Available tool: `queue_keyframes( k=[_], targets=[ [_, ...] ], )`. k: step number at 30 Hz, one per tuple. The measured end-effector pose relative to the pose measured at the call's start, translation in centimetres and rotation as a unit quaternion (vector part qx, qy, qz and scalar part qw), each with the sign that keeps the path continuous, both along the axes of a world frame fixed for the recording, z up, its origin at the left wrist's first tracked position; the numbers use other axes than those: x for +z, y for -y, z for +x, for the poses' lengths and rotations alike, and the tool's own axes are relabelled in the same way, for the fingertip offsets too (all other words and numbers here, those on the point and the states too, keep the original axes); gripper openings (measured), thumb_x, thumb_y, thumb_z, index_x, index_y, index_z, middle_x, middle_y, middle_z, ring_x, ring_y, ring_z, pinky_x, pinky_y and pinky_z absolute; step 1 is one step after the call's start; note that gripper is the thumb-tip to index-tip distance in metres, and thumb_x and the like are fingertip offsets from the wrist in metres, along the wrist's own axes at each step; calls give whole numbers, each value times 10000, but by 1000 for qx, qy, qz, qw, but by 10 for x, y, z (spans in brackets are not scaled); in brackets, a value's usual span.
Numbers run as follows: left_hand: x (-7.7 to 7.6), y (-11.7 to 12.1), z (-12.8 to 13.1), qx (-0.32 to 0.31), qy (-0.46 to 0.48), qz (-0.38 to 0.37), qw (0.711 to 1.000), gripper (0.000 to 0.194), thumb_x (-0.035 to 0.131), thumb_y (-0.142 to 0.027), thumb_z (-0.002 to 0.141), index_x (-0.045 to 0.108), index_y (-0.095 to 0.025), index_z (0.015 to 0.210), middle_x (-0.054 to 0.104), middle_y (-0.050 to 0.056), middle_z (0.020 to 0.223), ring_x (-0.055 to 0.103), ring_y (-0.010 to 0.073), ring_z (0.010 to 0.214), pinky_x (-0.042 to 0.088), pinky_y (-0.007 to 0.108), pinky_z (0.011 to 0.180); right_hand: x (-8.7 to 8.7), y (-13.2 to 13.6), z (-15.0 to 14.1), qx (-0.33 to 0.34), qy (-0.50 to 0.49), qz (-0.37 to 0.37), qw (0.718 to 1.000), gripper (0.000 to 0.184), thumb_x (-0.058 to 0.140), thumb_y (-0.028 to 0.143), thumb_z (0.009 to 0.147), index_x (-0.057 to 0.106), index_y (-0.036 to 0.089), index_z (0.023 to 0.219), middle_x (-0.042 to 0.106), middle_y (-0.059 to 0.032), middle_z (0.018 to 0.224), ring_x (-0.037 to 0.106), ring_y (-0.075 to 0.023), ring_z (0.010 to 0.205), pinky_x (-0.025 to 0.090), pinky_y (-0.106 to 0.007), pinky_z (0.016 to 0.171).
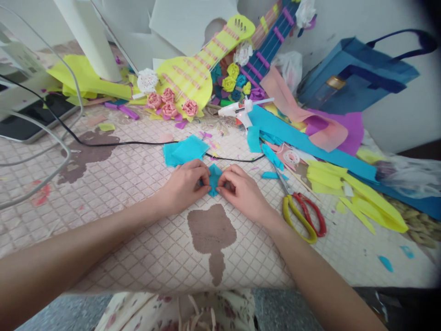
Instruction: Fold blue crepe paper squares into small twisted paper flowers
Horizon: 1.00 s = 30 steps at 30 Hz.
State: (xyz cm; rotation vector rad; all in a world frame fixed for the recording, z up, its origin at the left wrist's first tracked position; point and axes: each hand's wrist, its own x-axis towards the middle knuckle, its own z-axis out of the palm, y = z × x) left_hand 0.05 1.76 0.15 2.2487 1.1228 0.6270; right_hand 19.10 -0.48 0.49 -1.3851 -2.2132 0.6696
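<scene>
Two hands [188,183], one pair of scissors [299,212], one glue gun [237,110], four pink flowers [169,109], one bag [356,76]

A plain whitish wall [336,23] rises behind the table [144,264], which wears a pale pink cloth with a lattice of diamonds and dark brown patches [212,230]. Below its front edge lies a speckled grey floor [284,310]. The light is soft, with faint shadows.

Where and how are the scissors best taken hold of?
Probably by the handles, from the near side, with the right hand: the scissors lie with their two loops toward the person, spread and uncovered, with openings for fingers, while the blades point away among blue scraps.
</scene>
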Motion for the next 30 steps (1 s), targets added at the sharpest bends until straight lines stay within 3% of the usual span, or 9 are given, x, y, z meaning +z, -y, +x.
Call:
queue_keyframes(
  k=[14, 21, 30],
  targets=[
    [-1, 0, 0, 7, -3, 2, 1000, 65, 570, -114, 774, 577, -157, 726, 599, 63, 958, 574, 203, 919, 464, 330, 780, 0, 1, -1, -11, 0, 7, 1000, 91, 590, 124, 806, 530, 190, 790, 489, -2, 906, 488, -96, 683, 395, -242, 627],
    [0, 2, 1, -1, 6, 1, 1000, 76, 554, -122, 802, 613, -164, 781, 574, 54, 952, 564, 191, 900, 454, 300, 732, 0, 3, -2, 3, 11, 17, 1000, 115, 545, 96, 818, 558, 209, 833, 485, -9, 954, 512, -113, 770, 388, -236, 621],
    [-1, 1, 0, -3, 6, -2, 1000, 94, 568, -127, 799, 640, -164, 750, 578, 51, 956, 578, 174, 852, 456, 283, 692, 3, 5, 0, 11, 23, -38, 999, 130, 616, 175, 804, 541, 218, 901, 471, -9, 1011, 518, -102, 737, 445, -265, 685]
  ],
)
